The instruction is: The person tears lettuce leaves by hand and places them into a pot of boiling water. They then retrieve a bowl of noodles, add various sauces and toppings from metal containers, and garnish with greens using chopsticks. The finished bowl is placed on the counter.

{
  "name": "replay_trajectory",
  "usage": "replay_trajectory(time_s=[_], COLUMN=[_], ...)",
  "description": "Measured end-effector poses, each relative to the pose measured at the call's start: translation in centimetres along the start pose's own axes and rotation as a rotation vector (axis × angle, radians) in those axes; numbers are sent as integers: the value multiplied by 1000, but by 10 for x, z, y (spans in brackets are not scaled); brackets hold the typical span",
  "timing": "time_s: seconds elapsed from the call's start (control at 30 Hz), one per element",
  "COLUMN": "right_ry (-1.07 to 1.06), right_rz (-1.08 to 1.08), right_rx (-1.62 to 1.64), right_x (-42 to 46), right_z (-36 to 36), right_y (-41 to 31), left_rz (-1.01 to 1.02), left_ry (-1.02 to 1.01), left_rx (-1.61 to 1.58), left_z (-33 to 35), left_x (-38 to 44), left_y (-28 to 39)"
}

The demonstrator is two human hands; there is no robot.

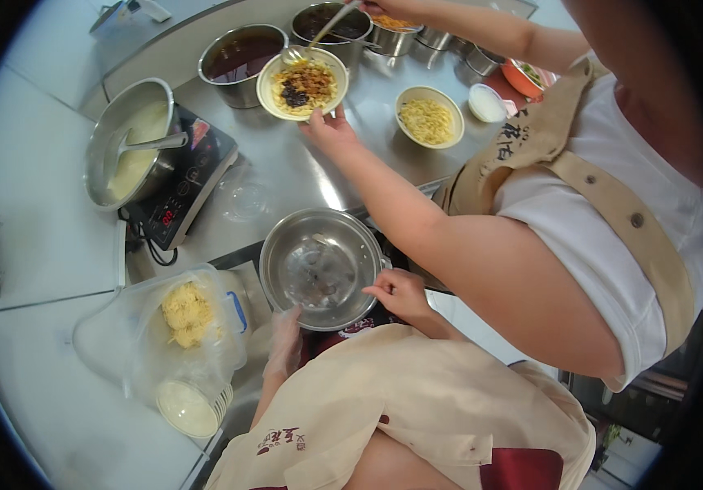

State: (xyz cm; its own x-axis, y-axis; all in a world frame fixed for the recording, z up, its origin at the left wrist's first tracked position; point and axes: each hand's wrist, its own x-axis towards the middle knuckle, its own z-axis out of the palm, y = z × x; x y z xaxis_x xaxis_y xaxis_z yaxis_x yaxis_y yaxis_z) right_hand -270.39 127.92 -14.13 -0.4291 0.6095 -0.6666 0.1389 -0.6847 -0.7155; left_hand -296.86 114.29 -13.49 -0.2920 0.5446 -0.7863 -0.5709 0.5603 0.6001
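A round stainless steel pot (pixel 320 269) with a shiny, wet-looking inside is just in front of my body. My left hand (pixel 284 343), in a clear plastic glove, grips its near left rim with the thumb over the edge. At the near right rim is my bare right hand (pixel 399 295), its thumb over the edge and fingers curled outside, partly hidden. A co-worker's hand (pixel 333 131) holds a paper bowl of noodles (pixel 303 84) with dark sauce and brown topping. Their other hand (pixel 388 7) holds a metal ladle (pixel 333 23) over that bowl.
A steel pot of pale liquid (pixel 143 138) sits on an induction cooker (pixel 183 184) at left. Below are a plastic bin (pixel 143 318) of noodles and stacked paper bowls (pixel 189 409). Sauce pots (pixel 244 55), a second noodle bowl (pixel 430 117) and the co-worker's arm occupy the counter side.
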Motion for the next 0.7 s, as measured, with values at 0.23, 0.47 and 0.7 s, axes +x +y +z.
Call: replay_trajectory(time_s=[0.23,0.47,0.7], right_ry=[-11,14,35], right_rz=[-21,-23,-33], right_rx=[-13,-23,-47], right_x=[-2,-3,-3], right_z=[9,6,4], right_y=[-5,-4,-10], left_rz=[-12,26,-49], left_ry=[56,2,34], left_rx=[48,103,101], left_z=[22,14,17], left_x=[-18,-16,-32], left_y=[27,21,38])
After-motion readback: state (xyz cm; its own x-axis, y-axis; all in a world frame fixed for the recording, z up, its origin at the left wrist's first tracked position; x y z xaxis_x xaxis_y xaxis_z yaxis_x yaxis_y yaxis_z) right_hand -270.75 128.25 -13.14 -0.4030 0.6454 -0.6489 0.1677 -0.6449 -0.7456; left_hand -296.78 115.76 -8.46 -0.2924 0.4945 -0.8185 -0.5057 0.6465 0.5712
